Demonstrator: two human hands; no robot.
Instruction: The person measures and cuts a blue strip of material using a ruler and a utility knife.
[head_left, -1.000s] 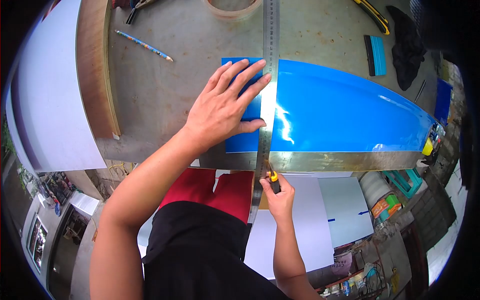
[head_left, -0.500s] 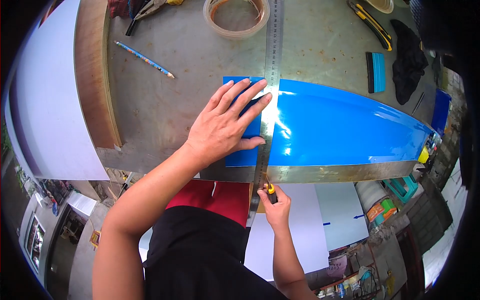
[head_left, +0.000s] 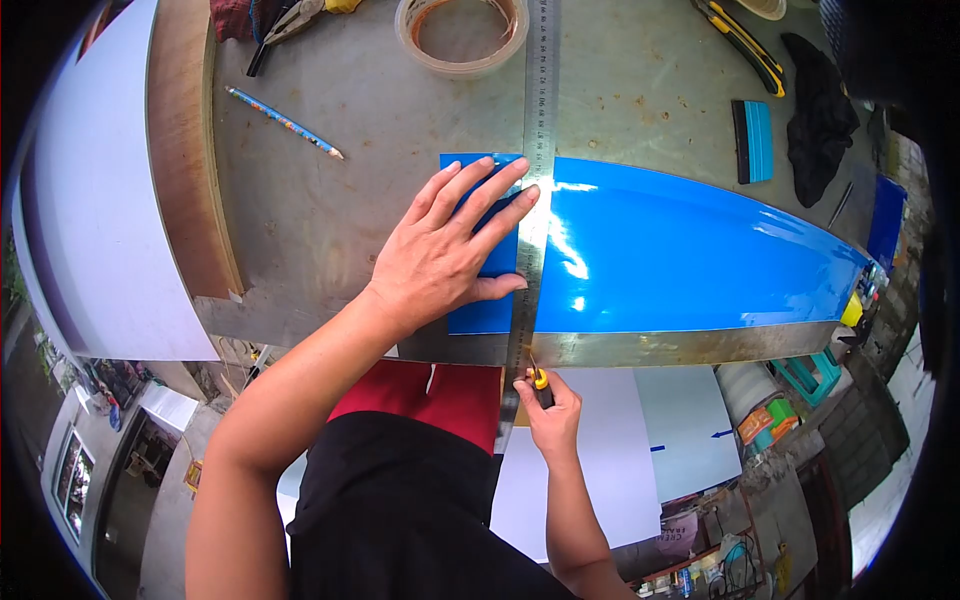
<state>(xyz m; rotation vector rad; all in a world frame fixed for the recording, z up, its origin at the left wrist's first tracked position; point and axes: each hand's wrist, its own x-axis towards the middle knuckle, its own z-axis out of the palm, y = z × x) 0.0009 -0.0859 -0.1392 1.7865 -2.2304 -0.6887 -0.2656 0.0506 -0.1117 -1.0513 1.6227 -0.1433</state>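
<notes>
A long steel ruler [head_left: 538, 120] lies across a blue glossy sheet [head_left: 690, 255] and extends past the near edge of the metal table. My left hand [head_left: 450, 235] is spread flat over the sheet's left part, its fingertips and thumb at the ruler's left side. Below the table's edge, my right hand [head_left: 555, 415] is closed around a yellow-and-black cutter [head_left: 542, 388]. The cutter's thin tip points up beside the ruler, just off the sheet's near edge.
On the metal table [head_left: 640, 110] are a pencil [head_left: 285, 122], a tape roll [head_left: 462, 65], pliers [head_left: 290, 22], a yellow cutter knife [head_left: 745, 50], a blue squeegee [head_left: 758, 142] and a black cloth [head_left: 815, 120]. A wooden board [head_left: 185, 150] stands left. White sheets [head_left: 590, 470] lie below.
The view has shifted very slightly, so the table items appear a little further left. Both hands keep the same pose, with the cutter still near the ruler.
</notes>
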